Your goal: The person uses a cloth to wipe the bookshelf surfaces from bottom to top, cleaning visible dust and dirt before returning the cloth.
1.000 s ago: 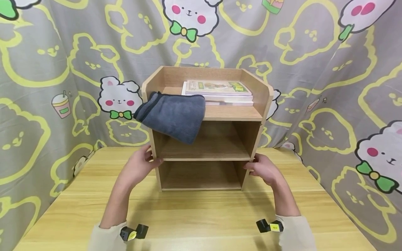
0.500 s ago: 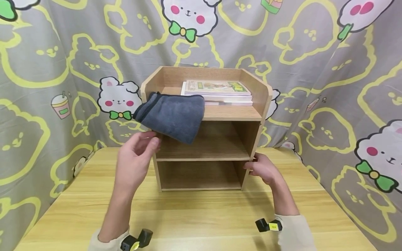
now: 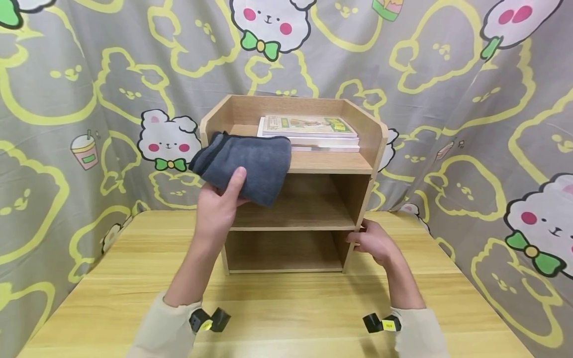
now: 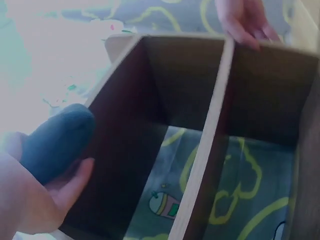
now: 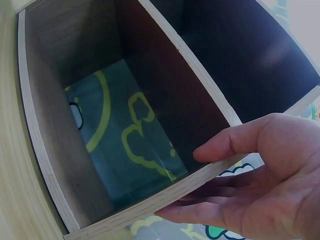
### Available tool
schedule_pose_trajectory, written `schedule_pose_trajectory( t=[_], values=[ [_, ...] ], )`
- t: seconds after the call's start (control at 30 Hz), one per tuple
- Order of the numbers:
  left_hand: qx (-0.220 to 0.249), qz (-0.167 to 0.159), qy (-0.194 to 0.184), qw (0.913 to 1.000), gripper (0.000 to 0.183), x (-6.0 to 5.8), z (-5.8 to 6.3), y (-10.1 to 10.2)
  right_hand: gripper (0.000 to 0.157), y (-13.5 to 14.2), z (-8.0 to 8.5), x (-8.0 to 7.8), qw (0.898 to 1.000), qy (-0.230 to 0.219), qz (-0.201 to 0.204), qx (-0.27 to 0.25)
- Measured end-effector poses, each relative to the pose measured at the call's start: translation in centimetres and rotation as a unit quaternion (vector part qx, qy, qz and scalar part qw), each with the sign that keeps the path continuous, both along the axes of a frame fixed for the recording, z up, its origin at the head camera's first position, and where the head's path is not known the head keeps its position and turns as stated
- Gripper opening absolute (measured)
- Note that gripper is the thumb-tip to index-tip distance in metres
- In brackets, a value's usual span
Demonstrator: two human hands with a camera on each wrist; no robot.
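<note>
Two-compartment wooden shelf unit (image 3: 309,210) stands upright, walled top, open front. Folded slate-grey cloth (image 3: 264,161), dark-edged, slants across its top-left front, one corner hanging before the upper compartment.

We could read no text; the print on the top book (image 3: 309,125) and the yellow labels (image 3: 388,325) on the wrist cameras (image 3: 372,323) was too small.

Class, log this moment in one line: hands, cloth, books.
left hand: grips dark cloth | right hand: grips side of shelf unit | cloth: overhangs front of top shelf | books: stacked on top shelf
</note>
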State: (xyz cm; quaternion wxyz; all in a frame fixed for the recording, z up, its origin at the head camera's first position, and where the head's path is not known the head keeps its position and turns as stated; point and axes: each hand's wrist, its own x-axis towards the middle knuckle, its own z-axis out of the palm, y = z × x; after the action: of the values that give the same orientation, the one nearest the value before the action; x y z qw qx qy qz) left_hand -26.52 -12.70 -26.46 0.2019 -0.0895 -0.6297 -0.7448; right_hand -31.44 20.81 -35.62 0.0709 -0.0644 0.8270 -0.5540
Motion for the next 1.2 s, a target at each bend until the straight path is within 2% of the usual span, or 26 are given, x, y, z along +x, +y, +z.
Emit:
schedule_pose_trajectory(
  t=[0.17,0.3,0.33,0.4,0.43,0.53,0.6,0.63,0.7,0.77,0.83,0.93,1.07,1.1,1.2],
  values=[
    [-0.021,0.077,0.046,0.9957,0.050,0.5,0.5,0.5,0.064,-0.1,-0.1,0.0,1.000,0.001,0.000,-0.001],
    [-0.067,0.131,0.098,0.9843,0.054,0.7,1.8,0.7,0.064,0.0,-0.1,-0.1,1.000,-0.001,-0.005,-0.003],
    [-0.088,0.153,0.112,0.9778,0.054,0.7,2.2,0.7,0.064,0.0,-0.2,-0.1,1.000,0.000,-0.005,-0.003],
    [-0.146,0.206,0.138,0.9576,0.052,0.5,3.0,0.8,0.063,0.0,-0.2,-0.1,1.000,0.003,-0.008,-0.003],
    [-0.177,0.229,0.154,0.9449,0.050,0.4,3.4,0.9,0.062,0.0,-0.2,-0.1,1.000,0.004,-0.007,-0.003],
    [-0.264,0.278,0.212,0.8991,0.046,-0.1,4.5,1.1,0.061,-0.1,-0.2,0.0,1.000,0.008,-0.006,-0.002],
    [-0.304,0.277,0.257,0.8745,0.055,-0.4,5.2,1.3,0.060,-0.1,-0.2,0.1,1.000,0.009,-0.007,-0.002],
    [-0.323,0.267,0.275,0.8649,0.063,-0.5,5.5,1.4,0.060,-0.1,-0.2,0.1,1.000,0.010,-0.006,-0.003],
    [-0.371,0.251,0.286,0.8471,0.077,-0.5,6.0,1.7,0.060,-0.2,-0.2,0.0,1.000,0.012,-0.004,-0.008],
    [-0.420,0.224,0.277,0.8348,0.079,-0.4,6.2,2.0,0.060,-0.2,-0.2,0.0,1.000,0.012,-0.004,-0.014],
    [-0.468,0.203,0.251,0.8229,0.076,-0.3,6.2,2.3,0.060,-0.3,-0.3,-0.1,1.000,0.012,-0.002,-0.019],
    [-0.522,0.203,0.214,0.8000,0.072,-0.3,6.1,2.4,0.059,-0.3,-0.3,-0.1,1.000,0.014,-0.002,-0.021],
    [-0.562,0.218,0.176,0.7786,0.069,-0.2,6.2,2.3,0.057,-0.3,-0.5,-0.1,1.000,0.015,-0.003,-0.019],
    [-0.567,0.218,0.171,0.7755,0.069,-0.2,6.2,2.2,0.057,-0.3,-0.5,-0.1,1.000,0.016,-0.003,-0.019],
    [-0.571,0.201,0.164,0.7788,0.070,-0.2,6.4,2.3,0.058,-0.3,-0.5,-0.1,1.000,0.016,-0.003,-0.016]
  ],
)
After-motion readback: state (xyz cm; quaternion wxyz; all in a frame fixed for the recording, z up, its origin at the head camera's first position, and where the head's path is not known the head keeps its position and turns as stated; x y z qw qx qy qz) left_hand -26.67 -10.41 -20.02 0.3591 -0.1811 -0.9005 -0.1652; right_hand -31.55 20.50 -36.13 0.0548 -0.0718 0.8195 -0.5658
